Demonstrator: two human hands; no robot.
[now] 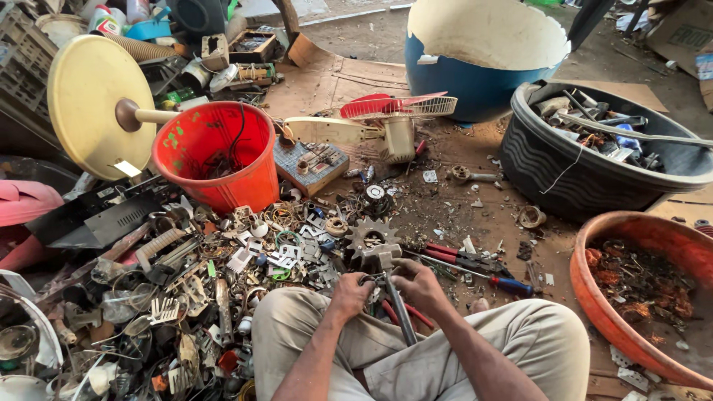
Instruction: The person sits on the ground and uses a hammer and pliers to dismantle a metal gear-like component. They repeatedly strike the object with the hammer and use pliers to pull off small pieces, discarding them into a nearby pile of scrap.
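Open dirt patch [475, 215] ahead, hemmed by scrap pile [186, 297], red bucket [219, 156], black tub [587, 163].

Orange-red bucket [223, 152], blue barrel [475, 85], cream disc [93, 104], ribbed black tub [564, 174].

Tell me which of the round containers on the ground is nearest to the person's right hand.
The orange basin at the right, holding rusty scraps. The black tub, blue barrel and red bucket lie farther from the right hand.
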